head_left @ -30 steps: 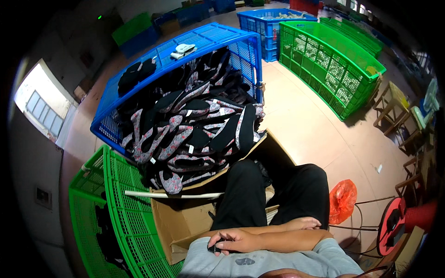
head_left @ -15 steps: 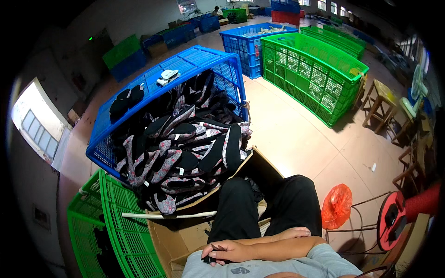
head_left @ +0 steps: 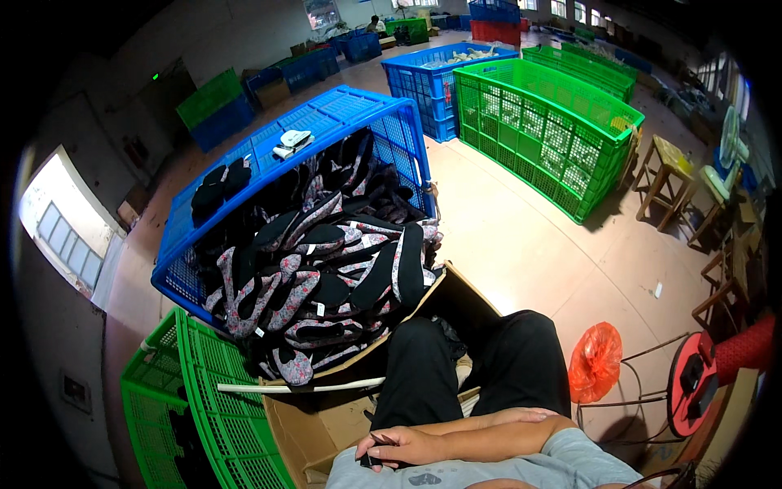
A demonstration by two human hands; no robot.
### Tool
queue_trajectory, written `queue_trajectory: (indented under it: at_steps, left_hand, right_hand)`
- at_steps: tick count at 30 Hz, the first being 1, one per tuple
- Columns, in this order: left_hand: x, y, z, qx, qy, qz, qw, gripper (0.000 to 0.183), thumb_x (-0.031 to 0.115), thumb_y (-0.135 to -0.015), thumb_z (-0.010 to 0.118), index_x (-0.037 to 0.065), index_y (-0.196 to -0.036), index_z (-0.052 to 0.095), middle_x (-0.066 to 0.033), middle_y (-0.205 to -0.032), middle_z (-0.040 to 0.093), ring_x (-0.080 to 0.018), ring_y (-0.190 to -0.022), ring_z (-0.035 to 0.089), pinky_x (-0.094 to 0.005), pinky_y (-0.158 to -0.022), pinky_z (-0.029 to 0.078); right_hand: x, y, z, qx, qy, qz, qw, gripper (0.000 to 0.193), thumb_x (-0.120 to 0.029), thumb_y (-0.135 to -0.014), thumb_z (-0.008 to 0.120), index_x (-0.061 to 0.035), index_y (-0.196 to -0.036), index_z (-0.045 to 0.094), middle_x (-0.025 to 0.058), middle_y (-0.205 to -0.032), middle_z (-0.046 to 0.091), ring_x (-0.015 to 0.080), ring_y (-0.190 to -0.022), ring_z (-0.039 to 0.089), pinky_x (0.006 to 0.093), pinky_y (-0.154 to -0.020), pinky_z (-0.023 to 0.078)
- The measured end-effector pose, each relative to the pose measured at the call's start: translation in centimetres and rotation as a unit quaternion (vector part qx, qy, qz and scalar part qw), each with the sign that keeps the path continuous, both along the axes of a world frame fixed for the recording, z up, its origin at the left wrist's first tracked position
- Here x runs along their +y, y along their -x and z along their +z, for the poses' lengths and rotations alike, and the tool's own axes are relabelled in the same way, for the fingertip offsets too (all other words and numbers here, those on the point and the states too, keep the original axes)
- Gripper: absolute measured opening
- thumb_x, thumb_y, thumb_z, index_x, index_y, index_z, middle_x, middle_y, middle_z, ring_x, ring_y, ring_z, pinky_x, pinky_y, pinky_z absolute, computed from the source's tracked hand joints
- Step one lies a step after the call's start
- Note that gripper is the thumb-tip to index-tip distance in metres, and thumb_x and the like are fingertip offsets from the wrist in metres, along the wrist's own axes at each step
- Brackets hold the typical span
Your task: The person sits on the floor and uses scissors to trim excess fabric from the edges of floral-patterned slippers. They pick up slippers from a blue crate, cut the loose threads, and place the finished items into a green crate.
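Observation:
My forearms lie crossed over my lap. My right hand [head_left: 407, 447] rests at the left, its fingers closed round a small dark pointed tool [head_left: 376, 450] that looks like thread snips; the grip hides much of it. My left hand [head_left: 525, 416] lies flat near the crook of the right arm, holding nothing I can see, fingers partly hidden. Ahead of my knees, a tipped blue crate [head_left: 281, 122] spills a heap of black and floral slippers [head_left: 326, 281] toward an open cardboard box [head_left: 314, 432]. A white rod [head_left: 301, 386] lies across the box.
Green crates [head_left: 220, 399] stand at the left, and a large green crate [head_left: 546, 130] stands beyond the floor ahead. A wooden stool [head_left: 666, 167] is farther right. An orange plastic bag [head_left: 595, 363] hangs by a metal stand with a red spool [head_left: 692, 379]. Another person [head_left: 375, 24] is far back.
The view has shifted slightly, so the scene sits a little differently. Both hands keep their crossed pose, and the slippers have not visibly moved.

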State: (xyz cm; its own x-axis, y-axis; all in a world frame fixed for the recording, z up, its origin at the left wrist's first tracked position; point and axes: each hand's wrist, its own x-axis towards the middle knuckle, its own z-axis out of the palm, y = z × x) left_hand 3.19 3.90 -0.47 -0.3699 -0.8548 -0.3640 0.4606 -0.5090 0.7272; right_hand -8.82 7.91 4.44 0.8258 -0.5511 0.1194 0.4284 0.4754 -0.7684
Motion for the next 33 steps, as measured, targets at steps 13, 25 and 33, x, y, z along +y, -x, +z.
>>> queue_trajectory:
  at_steps: [13, 25, 33]
  left_hand:
    - [-1.0, 1.2, 0.2, 0.005, -0.011, -0.022, 1.0, 0.032, 0.017, -0.091, 0.062, 0.002, -0.12, 0.059, -0.0081, -0.11, 0.061, -0.0158, -0.103, 0.058, -0.0291, -0.094, 0.046]
    - [-2.1, 4.0, -0.7, 0.018, -0.005, -0.105, 0.994, 0.033, 0.017, -0.091, 0.062, 0.002, -0.12, 0.059, -0.0079, -0.111, 0.06, -0.0156, -0.104, 0.057, -0.0288, -0.094, 0.046]
    - [-1.9, 10.6, -1.1, 0.047, 0.032, -0.276, 0.96, 0.033, 0.018, -0.091, 0.062, 0.002, -0.12, 0.059, -0.0078, -0.111, 0.06, -0.0154, -0.104, 0.057, -0.0286, -0.095, 0.045]
  right_hand:
    - [0.3, -0.4, -0.6, 0.012, -0.022, -0.015, 1.0, 0.029, -0.022, -0.105, 0.047, -0.0037, -0.127, 0.054, 0.0004, -0.086, 0.062, 0.002, -0.062, 0.043, 0.0178, -0.057, 0.037]
    - [-0.9, -0.3, -0.8, 0.025, -0.03, -0.007, 0.999, 0.029, -0.023, -0.106, 0.046, -0.0043, -0.126, 0.055, 0.0, -0.084, 0.061, 0.0017, -0.061, 0.043, 0.0179, -0.054, 0.036]
    - [-1.1, -1.2, -0.6, 0.064, -0.024, -0.032, 0.997, 0.028, -0.024, -0.105, 0.048, -0.0086, -0.127, 0.056, -0.0043, -0.079, 0.058, 0.0, -0.059, 0.042, 0.0168, -0.052, 0.033]
